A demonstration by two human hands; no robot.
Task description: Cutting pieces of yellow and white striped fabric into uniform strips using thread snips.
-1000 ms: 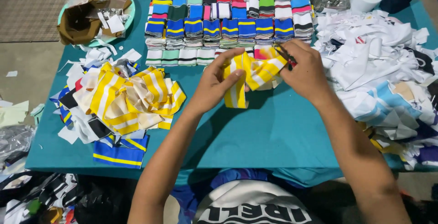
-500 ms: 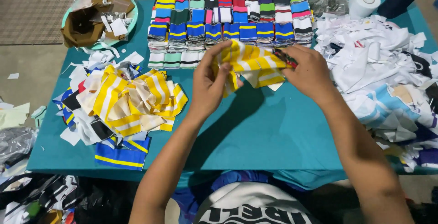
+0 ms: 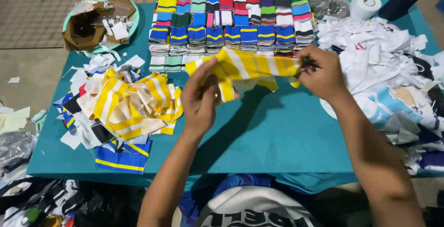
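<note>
Both hands pinching a yellow-striped cloth strip (image 3: 247,67) (stretched taut), left hand (image 3: 200,99), right hand (image 3: 322,72), folded stacks (image 3: 231,18) behind

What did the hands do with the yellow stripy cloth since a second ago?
The hands moved apart and pulled the yellow and white striped cloth out flat. Before, it was bunched up between them. The left hand now grips its lower left end and the right hand pinches its right end. Both kept hold throughout. The loose yellow pile, the neat stacks and the white heap stayed put.
</note>
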